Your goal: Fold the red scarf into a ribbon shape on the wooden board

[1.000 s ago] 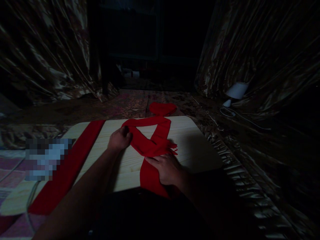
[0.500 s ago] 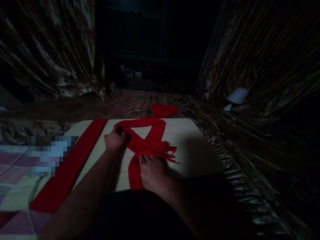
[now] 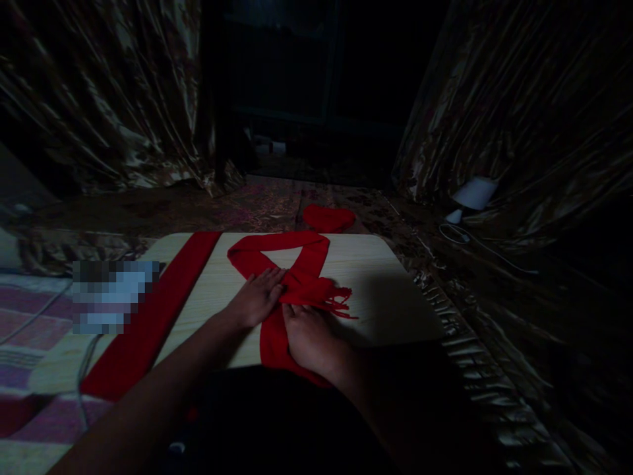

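Observation:
A red fringed scarf [image 3: 312, 258] lies looped and crossed over itself on a pale wooden board [image 3: 390, 290]. My left hand [image 3: 258, 297] rests flat with its fingers stretched over the left part of the crossing. Just below and to the right, my right hand [image 3: 307, 333] lies on the lower part of the scarf, fingers out and palm down. The fringe spreads on the board to the right of both hands. One end of the scarf runs toward my body, partly under my right hand.
Another long red strip of cloth [image 3: 158, 303] crosses the board's left side, beside a blurred-out object [image 3: 116, 297] and a cable [image 3: 82, 382]. Beyond the far edge sits a red cloth item [image 3: 329, 216]. A small white lamp [image 3: 475, 192] stands at right, before dark curtains [image 3: 534, 99].
My left hand has left the upper left bend of the loop and moved right and nearer to me, onto the crossing. My right hand stays on the scarf. The view has shifted slightly.

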A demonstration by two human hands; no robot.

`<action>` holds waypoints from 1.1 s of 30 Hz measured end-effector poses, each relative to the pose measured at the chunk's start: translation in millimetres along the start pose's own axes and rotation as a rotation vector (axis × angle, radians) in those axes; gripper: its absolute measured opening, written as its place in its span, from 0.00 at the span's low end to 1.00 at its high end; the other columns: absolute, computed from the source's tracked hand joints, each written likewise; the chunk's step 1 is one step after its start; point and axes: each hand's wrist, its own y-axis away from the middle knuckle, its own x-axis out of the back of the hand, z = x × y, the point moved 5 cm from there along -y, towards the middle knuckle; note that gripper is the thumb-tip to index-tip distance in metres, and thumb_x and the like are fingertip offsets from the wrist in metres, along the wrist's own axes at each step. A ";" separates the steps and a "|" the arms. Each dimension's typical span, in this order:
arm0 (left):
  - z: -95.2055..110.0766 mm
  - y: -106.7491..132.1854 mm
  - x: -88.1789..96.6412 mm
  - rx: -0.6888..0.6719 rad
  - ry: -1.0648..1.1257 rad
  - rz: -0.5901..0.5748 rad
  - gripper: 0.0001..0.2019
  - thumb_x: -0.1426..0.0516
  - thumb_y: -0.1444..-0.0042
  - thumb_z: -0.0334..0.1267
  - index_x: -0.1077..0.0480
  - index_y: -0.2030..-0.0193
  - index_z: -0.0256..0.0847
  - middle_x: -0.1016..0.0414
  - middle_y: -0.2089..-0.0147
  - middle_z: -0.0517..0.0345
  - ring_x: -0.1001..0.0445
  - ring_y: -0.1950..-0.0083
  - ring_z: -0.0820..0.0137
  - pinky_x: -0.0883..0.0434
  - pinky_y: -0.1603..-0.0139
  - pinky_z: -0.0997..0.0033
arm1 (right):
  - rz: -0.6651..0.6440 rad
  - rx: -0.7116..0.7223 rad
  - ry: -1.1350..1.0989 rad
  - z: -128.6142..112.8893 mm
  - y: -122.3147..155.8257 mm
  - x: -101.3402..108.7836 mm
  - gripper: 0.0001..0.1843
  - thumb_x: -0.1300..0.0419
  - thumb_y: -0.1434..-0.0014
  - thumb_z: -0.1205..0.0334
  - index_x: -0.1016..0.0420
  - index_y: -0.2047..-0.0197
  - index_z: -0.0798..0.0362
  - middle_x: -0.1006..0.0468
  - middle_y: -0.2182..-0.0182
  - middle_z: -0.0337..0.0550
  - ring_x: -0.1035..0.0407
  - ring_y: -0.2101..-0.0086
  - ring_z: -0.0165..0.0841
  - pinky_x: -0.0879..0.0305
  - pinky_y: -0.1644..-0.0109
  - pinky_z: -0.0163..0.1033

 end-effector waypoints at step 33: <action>6.5 11.1 -17.0 0.011 -0.218 -0.086 0.37 0.65 0.32 0.58 0.55 0.23 0.38 0.58 0.22 0.48 0.60 0.22 0.56 0.57 0.26 0.45 | -0.273 -0.252 -0.939 108.3 -9.8 21.8 0.33 0.36 0.53 0.70 0.30 0.42 0.54 0.20 0.56 0.42 0.25 0.62 0.34 0.31 0.58 0.37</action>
